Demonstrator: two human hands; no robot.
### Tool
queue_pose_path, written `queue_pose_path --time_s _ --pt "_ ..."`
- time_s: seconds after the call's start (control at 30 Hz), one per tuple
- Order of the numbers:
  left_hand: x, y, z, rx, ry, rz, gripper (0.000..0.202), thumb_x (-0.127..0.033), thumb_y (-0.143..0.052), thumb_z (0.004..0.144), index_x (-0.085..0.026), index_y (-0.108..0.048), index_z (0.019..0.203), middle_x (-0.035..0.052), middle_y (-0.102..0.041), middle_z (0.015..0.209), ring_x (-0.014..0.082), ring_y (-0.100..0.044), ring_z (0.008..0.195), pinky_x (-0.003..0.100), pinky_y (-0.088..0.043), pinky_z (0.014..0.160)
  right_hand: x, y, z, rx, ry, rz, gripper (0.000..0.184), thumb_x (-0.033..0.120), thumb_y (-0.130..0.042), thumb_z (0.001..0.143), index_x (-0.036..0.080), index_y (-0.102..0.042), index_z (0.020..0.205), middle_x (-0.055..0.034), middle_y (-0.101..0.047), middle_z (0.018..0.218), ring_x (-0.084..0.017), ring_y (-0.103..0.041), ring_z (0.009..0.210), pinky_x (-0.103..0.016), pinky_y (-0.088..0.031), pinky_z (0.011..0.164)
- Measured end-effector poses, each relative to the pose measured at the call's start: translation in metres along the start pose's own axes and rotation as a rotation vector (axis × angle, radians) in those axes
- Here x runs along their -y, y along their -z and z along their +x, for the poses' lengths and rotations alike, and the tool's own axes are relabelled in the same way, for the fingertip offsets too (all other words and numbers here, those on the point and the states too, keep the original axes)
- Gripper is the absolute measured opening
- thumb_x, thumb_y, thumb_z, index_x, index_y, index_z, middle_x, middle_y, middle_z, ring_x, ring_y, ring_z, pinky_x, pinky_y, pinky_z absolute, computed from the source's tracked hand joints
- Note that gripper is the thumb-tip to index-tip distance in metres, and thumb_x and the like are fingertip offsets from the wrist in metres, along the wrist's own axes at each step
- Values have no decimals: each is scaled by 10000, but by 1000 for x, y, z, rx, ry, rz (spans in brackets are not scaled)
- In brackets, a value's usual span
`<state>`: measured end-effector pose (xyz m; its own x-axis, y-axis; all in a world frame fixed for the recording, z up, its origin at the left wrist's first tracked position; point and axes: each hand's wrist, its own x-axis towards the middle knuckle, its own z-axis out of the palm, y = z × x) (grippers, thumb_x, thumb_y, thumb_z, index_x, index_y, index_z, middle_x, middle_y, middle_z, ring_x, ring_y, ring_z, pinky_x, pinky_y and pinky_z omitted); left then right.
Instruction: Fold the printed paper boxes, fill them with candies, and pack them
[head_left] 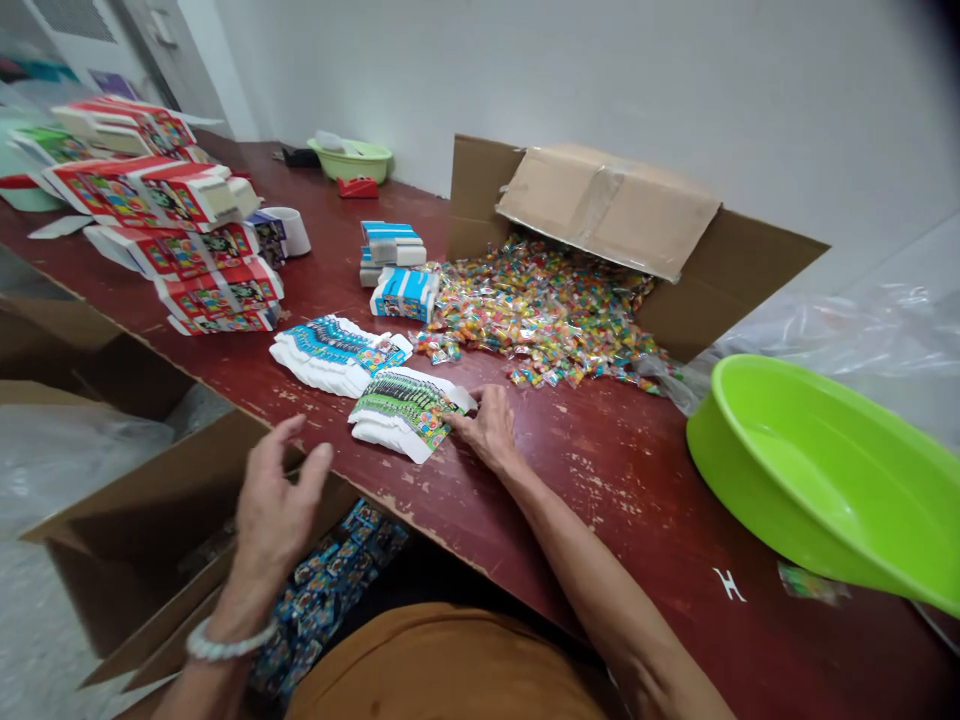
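Observation:
My right hand [489, 430] pinches the near right end of a fanned row of green printed flat cartons [397, 408], thumb on the top one and fingers curled behind its edge. My left hand [274, 505], with a beaded bracelet at the wrist, hovers empty with thumb and fingers apart at the table's front edge. Behind the green row lies another fan of blue flat cartons [334, 350]. Beyond it stand bundles of blue boxes [405, 293], next to a heap of small wrapped candies [540, 310].
A tipped cardboard box [607, 205] spills the candies across the dark red table [555, 530]. Stacked red boxes [161, 195] stand at left, a green basin [795, 480] at right. Below the edge, an open carton [142, 520] stands beside many blue packs [330, 580].

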<state>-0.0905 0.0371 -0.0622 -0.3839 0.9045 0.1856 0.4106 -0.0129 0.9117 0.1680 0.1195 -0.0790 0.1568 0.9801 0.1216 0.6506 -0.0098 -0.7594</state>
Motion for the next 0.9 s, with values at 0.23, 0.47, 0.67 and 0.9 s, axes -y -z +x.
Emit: queue_pose_path --time_s 0.23,0.47,0.67,0.9 --pt "-63 -39 -29 551 218 -389 586 -493 -716 785 -213 -565 1277 121 -663 1212 311 -624 1127 421 -486 965 14 51 -21 337 36 721 338 487 -728 750 213 -558 852 16 -618 770 -147 -577 713 -293 -473 714" --pt "-72 -43 -52 1139 566 -839 534 -648 -760 685 -152 -707 875 77 -692 781 160 -616 548 322 -543 617 43 67 -63 215 380 462 233 315 -687 826 236 -596 1025 -47 -592 1016 -180 -550 865 -330 -477 770" --pt "-70 -43 -55 1122 441 -681 592 -706 -735 664 -144 -730 849 81 -682 739 134 -574 489 243 -434 490 53 75 -78 300 593 199 149 228 -728 803 228 -604 885 -36 -594 933 -198 -556 901 -335 -468 799" --pt "-72 -43 -56 1126 408 -613 499 -650 -709 744 -154 -698 797 60 -655 640 170 -606 573 267 -475 577 48 94 -78 622 453 372 163 204 -714 819 222 -580 910 37 -613 823 -107 -549 676 -230 -420 610"
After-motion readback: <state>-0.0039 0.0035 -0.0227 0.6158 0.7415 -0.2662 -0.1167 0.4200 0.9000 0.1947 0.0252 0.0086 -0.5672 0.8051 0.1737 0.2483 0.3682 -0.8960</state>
